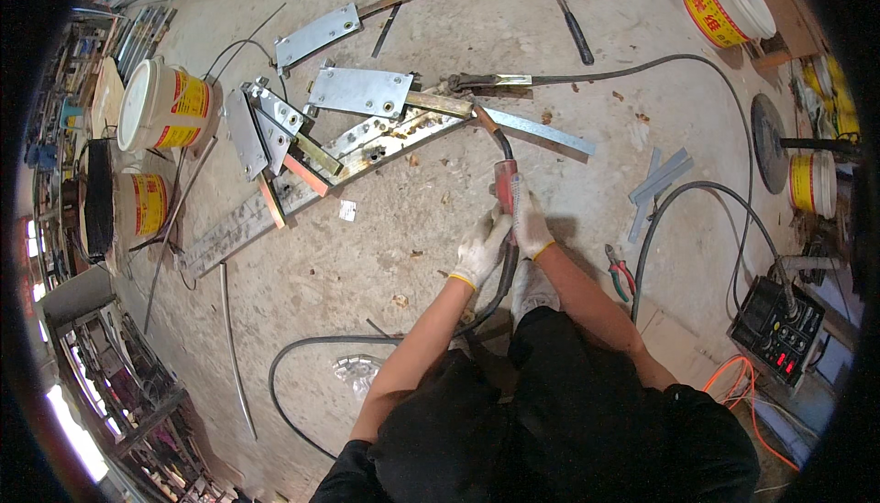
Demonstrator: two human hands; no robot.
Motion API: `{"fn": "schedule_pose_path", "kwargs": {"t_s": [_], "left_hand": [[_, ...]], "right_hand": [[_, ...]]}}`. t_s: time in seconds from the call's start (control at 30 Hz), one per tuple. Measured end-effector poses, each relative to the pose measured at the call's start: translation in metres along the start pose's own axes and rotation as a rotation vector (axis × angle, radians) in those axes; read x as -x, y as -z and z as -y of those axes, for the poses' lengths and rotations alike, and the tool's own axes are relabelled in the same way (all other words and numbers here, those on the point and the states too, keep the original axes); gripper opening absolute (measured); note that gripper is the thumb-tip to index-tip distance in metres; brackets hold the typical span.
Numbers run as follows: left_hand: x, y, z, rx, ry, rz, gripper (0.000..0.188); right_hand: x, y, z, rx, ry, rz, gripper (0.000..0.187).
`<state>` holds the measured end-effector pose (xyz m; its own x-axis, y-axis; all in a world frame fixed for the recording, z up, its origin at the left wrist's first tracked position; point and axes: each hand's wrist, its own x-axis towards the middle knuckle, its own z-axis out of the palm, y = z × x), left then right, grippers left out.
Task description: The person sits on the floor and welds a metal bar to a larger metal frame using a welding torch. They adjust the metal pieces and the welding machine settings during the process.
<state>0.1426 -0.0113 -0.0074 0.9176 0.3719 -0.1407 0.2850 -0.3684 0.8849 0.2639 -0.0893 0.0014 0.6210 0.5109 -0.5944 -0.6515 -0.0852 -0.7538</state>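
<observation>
Both my hands wear white knit gloves with yellow cuffs and grip a welding torch [504,178] with a red handle and black cable. My left hand [481,248] is closed round the lower handle. My right hand [530,219] wraps it from the right, a little higher. The torch's bent neck reaches up to the end of a metal bar [442,103] fixed to a hinged silver plate bracket [362,91]. This bracket lies over a long, scorched steel beam [243,233]. A ground clamp [469,82] sits just beyond the torch tip.
More plate brackets [318,36] lie on the concrete floor, with a hammer [566,17] at the far side. Red-handled pliers [621,274] and flat metal strips [660,182] are to the right. A welding machine [779,329], looping cables and several buckets [729,4] stand around.
</observation>
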Motion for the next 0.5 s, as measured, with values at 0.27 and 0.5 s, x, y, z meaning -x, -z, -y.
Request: {"fn": "schedule_pose_path", "kwargs": {"t_s": [0.27, 0.5], "left_hand": [[-0.007, 0.008, -0.019, 0.158, 0.323, 0.036, 0.067], [-0.007, 0.008, -0.017, 0.148, 0.322, 0.042, 0.074]], "right_hand": [[0.006, -0.005, 0.009, -0.015, -0.037, 0.011, 0.059], [-0.004, 0.001, -0.005, -0.023, -0.012, 0.014, 0.058]]}}
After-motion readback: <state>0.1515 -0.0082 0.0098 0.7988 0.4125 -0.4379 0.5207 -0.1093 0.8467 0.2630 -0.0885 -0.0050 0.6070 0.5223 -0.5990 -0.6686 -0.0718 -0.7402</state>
